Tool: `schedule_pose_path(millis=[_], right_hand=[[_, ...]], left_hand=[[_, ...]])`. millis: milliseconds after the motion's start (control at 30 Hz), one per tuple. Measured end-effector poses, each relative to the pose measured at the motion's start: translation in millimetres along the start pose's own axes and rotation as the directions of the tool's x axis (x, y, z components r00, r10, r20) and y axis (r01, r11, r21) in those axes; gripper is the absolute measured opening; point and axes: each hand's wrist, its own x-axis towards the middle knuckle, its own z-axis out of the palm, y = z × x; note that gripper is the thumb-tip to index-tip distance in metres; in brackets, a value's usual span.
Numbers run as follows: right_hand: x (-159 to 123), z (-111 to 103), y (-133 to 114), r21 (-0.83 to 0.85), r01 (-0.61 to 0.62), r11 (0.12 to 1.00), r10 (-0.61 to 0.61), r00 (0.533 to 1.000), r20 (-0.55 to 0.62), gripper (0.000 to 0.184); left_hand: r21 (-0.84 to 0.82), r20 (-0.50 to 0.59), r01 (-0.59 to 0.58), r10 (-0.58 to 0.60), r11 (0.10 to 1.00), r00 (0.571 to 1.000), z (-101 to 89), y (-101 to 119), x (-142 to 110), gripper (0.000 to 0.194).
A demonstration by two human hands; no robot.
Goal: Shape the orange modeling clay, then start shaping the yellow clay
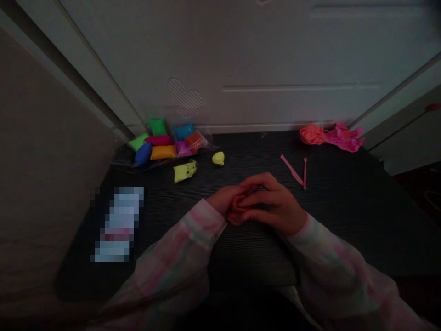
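A reddish piece of modelling clay (237,212), curled in folds, sits between my two hands at the middle of the table. My left hand (223,198) cradles it from the left, with most of its fingers hidden behind the clay and the other hand. From the right, my right hand (275,204) has its fingers bent around the piece, fingertips pressing on its top and side. Beyond the hands lie a small yellow clay lump (218,158) and a crumpled yellow packet (185,171). Two pink modelling tools (292,171) rest to the right, their lower ends close together.
Several coloured clay packets (163,151) fill a clear plastic bag at the back left. An orange ruffled clay shape (312,134) and a pink one (344,137) stand at the back right. A blurred-out bright rectangle (120,225) lies at left. A white panel (262,59) rises behind the dark table (344,220).
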Motion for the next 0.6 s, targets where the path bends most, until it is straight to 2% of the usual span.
schedule_pose_path(millis=[233,433,600], right_hand=[[-0.2,1.6,-2.6,0.021,-0.022,1.000,0.023,1.000,-0.014,0.004],[-1.4,3.4,-1.5,-0.041,-0.079,0.996,0.077,0.996,-0.048,0.014],[-1.6,4.0,0.0,-0.058,-0.114,0.992,0.108,0.990,-0.096,0.002]], left_hand=[[0.010,0.014,-0.009,0.009,1.000,1.000,2.6,1.2,-0.5,0.031],[-0.038,-0.108,-0.116,0.111,0.993,0.988,8.2,3.8,-0.6,0.031],[-0.073,-0.141,-0.166,0.154,0.983,0.978,10.7,4.0,0.7,0.031]])
